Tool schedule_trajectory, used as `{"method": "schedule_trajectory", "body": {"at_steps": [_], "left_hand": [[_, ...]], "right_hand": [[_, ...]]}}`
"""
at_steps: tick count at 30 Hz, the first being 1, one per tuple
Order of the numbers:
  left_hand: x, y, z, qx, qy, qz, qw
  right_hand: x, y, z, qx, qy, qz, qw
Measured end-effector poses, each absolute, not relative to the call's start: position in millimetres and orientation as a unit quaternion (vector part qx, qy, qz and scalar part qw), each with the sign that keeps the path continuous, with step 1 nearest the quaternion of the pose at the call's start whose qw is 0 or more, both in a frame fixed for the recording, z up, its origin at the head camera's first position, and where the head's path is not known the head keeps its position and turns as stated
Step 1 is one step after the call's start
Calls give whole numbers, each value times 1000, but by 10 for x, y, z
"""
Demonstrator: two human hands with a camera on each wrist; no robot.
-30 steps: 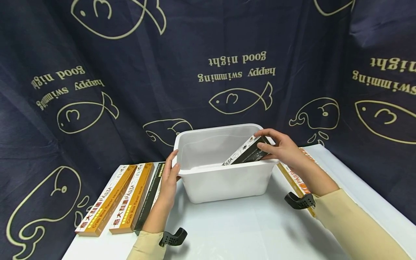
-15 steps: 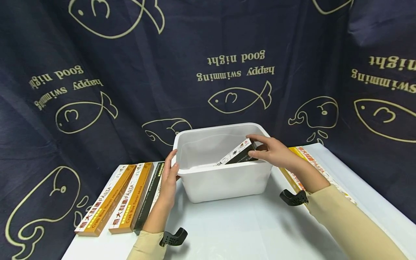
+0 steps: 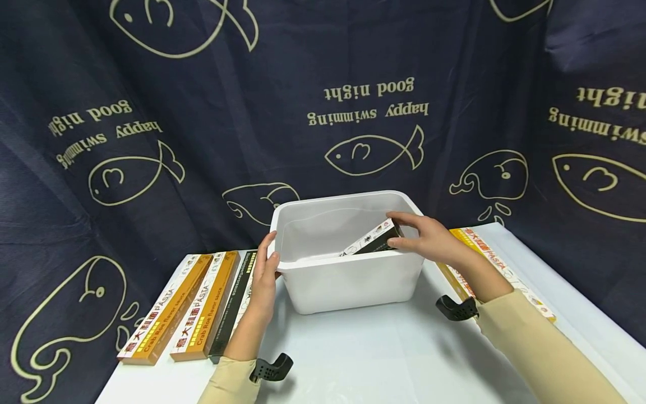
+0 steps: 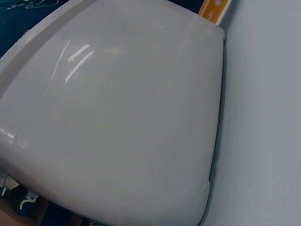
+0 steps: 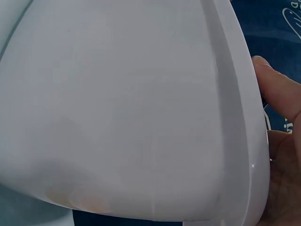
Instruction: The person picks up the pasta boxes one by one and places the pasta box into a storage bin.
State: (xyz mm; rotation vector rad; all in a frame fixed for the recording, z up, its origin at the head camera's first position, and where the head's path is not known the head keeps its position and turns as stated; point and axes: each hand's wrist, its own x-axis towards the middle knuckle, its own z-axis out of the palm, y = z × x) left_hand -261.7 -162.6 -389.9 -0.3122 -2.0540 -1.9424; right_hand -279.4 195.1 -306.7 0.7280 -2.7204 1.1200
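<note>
Over the past second the right hand (image 3: 429, 240) has carried the black-and-white box (image 3: 375, 240) leftward and a little lower, its upper end now inside the rim of the white bin (image 3: 350, 286); in the last half second it has barely stirred. I judge this to be the settling of the box in the bin, not yet finished, since thumb and fingers pinch that upper end. The left hand (image 3: 262, 280) grips the rim at the left front corner. The box's long axis slants down from upper right to lower left, pale printed face upward, dark side nearest (the front wall hides the low end).
</note>
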Motion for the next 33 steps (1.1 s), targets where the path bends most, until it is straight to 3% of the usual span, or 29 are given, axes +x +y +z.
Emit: {"method": "schedule_trajectory", "body": {"at_steps": [33], "left_hand": [[-2621,-1613,-3922,-115,-709,-679,155]], "right_hand": [[-2639,1979,-3309,231,-830,467,200]]}}
